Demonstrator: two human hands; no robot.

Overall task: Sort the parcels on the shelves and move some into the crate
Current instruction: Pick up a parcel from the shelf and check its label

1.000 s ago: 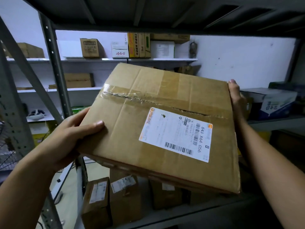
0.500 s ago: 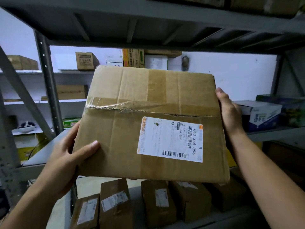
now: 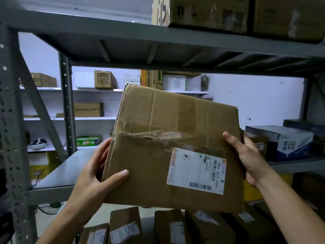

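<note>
The flat brown parcel [image 3: 154,164] is in the air in front of the grey metal rack, tilted so its right side sits lower, above a row of smaller parcels [image 3: 124,224] and just beside the bare middle shelf [image 3: 70,166]. The left hand [image 3: 93,176] grips its lower left corner, thumb laid on the front face and fingers wrapped round the edge behind; the right hand [image 3: 248,157] clasps the right edge the same way. The step in hand looks like checking and placing: the white label [image 3: 195,170] lies sideways at the lower right, so a slight turn would make it readable before a spot is chosen. The crate is not in view, so whether this one belongs there cannot be told. The box is soft, creased corrugated card, frayed at its top left corner, and the clear tape [image 3: 149,135] across the middle is wrinkled and glossy, likely slippery, so the grip is best taken on bare card. So broad and thin a box will probably flex; support at two opposite edges suits it, and it should pass clear of the steel beam [image 3: 158,37] overhead, which carries large cartons [image 3: 207,13]
</note>
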